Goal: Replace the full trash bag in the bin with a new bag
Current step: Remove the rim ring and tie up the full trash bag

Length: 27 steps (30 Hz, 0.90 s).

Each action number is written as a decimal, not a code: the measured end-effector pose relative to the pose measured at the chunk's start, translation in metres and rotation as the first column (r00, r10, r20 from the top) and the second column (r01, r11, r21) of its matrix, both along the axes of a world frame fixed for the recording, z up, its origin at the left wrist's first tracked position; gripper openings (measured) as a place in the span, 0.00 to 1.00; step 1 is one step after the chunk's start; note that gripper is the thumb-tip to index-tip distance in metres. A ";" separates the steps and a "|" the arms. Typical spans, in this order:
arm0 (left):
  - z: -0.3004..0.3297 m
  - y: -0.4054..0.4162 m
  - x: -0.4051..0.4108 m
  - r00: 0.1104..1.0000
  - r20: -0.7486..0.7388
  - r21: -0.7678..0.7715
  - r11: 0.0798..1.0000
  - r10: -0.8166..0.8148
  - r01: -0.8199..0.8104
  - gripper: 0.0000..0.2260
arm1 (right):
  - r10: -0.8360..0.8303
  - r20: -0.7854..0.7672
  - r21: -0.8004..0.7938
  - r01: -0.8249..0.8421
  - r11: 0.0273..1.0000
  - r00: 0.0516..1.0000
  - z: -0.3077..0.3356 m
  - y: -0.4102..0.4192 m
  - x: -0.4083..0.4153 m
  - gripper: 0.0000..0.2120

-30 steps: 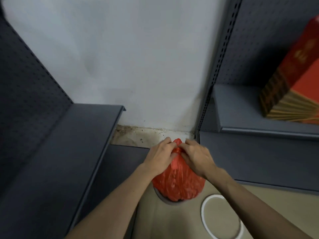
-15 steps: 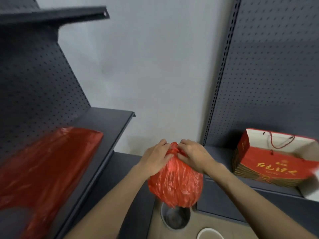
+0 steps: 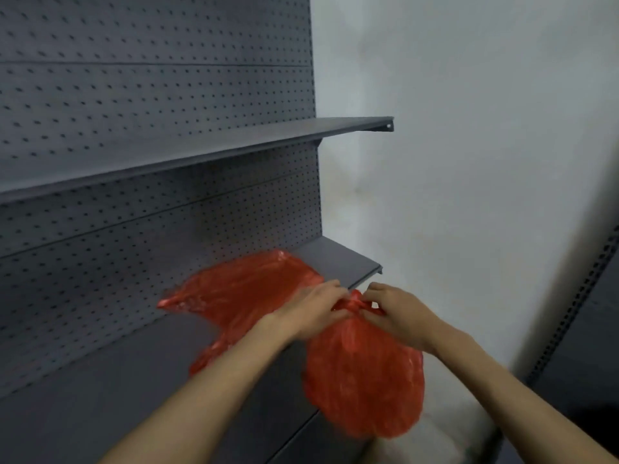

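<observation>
Lifting: I see the full red bag [image 3: 363,376] now risen clear of the bin, which has dropped out of view; removal looks done.
New bag: a flat red bag [image 3: 248,293] lies on the left lower shelf [image 3: 338,259], ready next.
Left hand [image 3: 311,309]: pinches the bag's knot.
Right hand [image 3: 395,313]: pinches the knot too.
Obstacle: the shelf edge sits near the hanging bag.

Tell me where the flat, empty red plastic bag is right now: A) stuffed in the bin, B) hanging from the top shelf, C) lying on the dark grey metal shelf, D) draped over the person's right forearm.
C: the flat, empty red plastic bag lies on the dark grey metal shelf, behind the left hand.
</observation>
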<state>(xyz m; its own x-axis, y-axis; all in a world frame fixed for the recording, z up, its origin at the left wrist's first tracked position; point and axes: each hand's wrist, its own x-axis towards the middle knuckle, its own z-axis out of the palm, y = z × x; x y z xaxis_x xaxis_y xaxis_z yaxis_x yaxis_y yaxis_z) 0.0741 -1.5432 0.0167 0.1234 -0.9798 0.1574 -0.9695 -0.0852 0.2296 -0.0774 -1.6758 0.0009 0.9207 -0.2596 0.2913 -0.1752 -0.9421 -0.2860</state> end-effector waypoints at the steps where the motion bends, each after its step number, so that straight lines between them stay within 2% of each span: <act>1: 0.005 0.015 0.005 0.999 0.014 -0.002 0.999 0.040 -0.040 0.09 | 0.046 0.009 0.002 -0.046 0.999 0.999 0.004 0.008 0.012 0.08; 7: 0.026 0.127 0.036 0.958 0.097 -0.033 0.963 0.268 -0.266 0.09 | 0.310 0.033 -0.039 -0.309 0.950 0.950 0.028 0.080 0.088 0.08; 12: 0.041 0.252 0.046 0.850 0.208 -0.058 0.873 0.484 -0.484 0.12 | 0.523 0.039 -0.077 -0.519 0.851 0.852 0.052 0.186 0.146 0.11; 16: 0.049 0.365 0.038 0.717 0.218 -0.097 0.745 0.662 -0.659 0.12 | 0.680 0.059 -0.130 -0.669 0.731 0.731 0.067 0.293 0.180 0.14; 20: 0.053 0.475 0.017 0.544 0.232 -0.136 0.581 0.806 -0.803 0.13 | 0.815 0.055 -0.209 -0.791 0.574 0.577 0.076 0.411 0.197 0.12; 27: 0.060 0.669 -0.044 0.238 0.221 -0.138 0.272 0.946 -0.953 0.13 | 0.939 0.049 -0.194 -0.919 0.343 0.340 0.076 0.626 0.194 0.11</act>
